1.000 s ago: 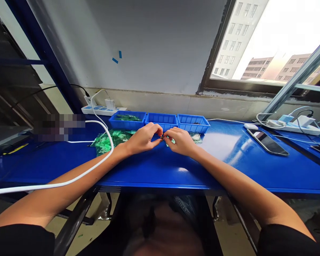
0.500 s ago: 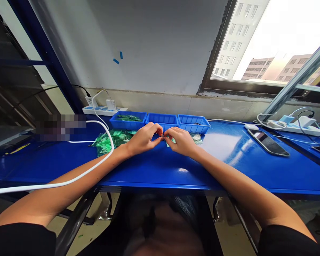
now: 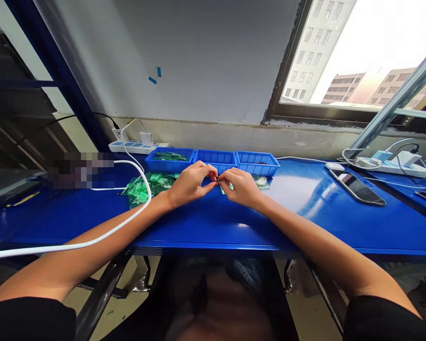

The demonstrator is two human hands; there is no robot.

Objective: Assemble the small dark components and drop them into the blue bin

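My left hand (image 3: 193, 183) and my right hand (image 3: 239, 187) meet above the blue table, fingertips pinched close together. Between them is a tiny dark piece (image 3: 217, 180), too small to name and mostly covered by the fingers. Both hands are closed on it. Behind and to the left of my left hand lie green bags (image 3: 138, 192) with a glossy plastic look. Another clear and green packet (image 3: 261, 183) shows beyond my right hand.
Three blue bins stand in a row: the left bin (image 3: 170, 166) with green pieces, the middle bin (image 3: 216, 157), and the right bin (image 3: 257, 169) with small dark bits. A white cable (image 3: 102, 237) crosses over my left forearm. A phone (image 3: 358, 187) and power strip (image 3: 397, 166) lie right.
Both hands stay together in nearly the same place, with only slight finger motion. The view has shifted very slightly.
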